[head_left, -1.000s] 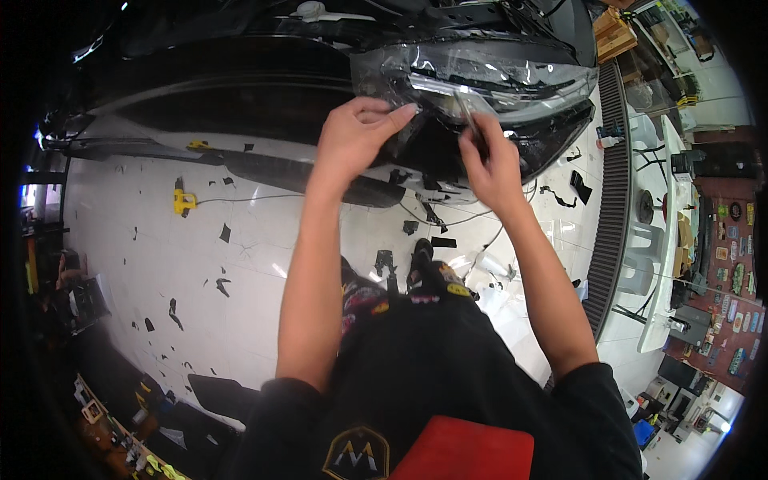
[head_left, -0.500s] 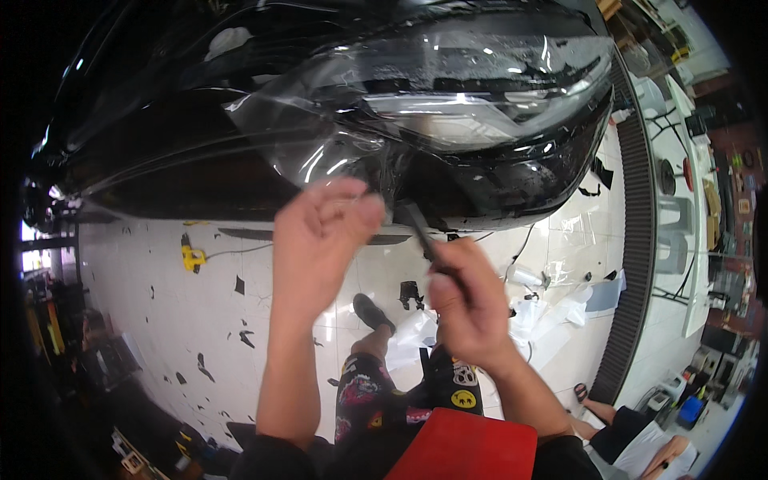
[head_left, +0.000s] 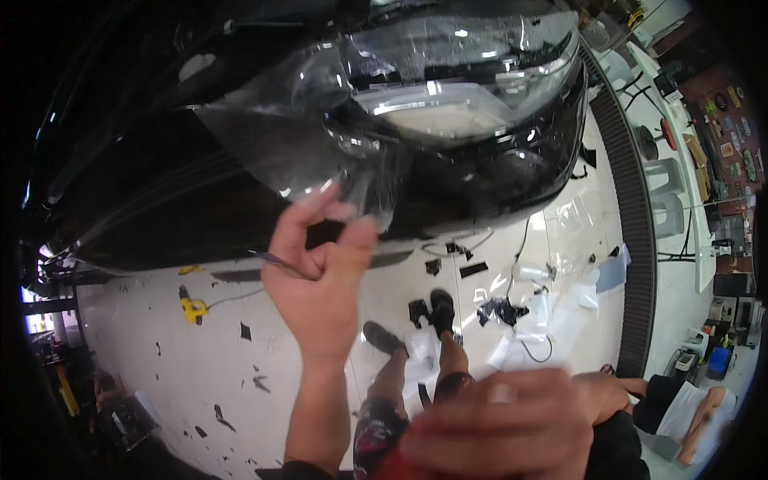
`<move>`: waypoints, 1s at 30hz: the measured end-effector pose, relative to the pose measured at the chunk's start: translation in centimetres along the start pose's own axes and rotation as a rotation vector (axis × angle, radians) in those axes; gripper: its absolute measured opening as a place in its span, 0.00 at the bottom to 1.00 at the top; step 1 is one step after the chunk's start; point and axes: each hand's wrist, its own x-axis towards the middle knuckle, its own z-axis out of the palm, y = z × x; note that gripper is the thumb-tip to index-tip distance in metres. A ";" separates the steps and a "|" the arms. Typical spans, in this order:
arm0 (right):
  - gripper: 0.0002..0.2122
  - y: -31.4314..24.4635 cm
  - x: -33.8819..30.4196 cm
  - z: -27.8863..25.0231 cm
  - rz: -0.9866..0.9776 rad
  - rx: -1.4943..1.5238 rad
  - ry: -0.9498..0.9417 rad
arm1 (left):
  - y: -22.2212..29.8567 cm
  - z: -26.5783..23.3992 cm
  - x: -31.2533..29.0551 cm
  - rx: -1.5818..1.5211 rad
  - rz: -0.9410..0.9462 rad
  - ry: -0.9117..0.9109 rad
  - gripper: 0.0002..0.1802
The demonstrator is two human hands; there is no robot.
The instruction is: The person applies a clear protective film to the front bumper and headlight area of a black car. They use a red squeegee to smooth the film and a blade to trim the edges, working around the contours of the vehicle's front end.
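A glossy black car's front corner (head_left: 480,180) with a clear headlight (head_left: 444,116) fills the upper view. Loose transparent film (head_left: 296,140) hangs from below the headlight over the dark bodywork. My left hand (head_left: 320,280) is raised at its lower edge, thumb and index finger bent near the film; whether they touch it I cannot tell. A thin dark pointed tool (head_left: 278,262) sticks out leftward from that hand's curled fingers. My right hand (head_left: 500,432) is low and close to my body, smeared by motion, over something red (head_left: 388,464). Anything inside it is hidden.
On the pale tiled floor lie a yellow corded tool (head_left: 192,306), black scraps (head_left: 502,310) and crumpled clear sheeting (head_left: 552,324). A dark ribbed strip (head_left: 636,264) runs along the right. Beyond it stand a white table (head_left: 704,240) and a seated person (head_left: 680,416).
My right hand has dropped from beside the film to my body; the dark flat tool it held no longer shows there. My left hand moved slightly lower, and a thin pointed tool now shows in it.
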 end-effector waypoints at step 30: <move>0.17 0.3 3.8 -3.3 0.000 -0.276 0.304 | 0.2 -3.0 -2.8 -0.203 -0.040 0.139 0.17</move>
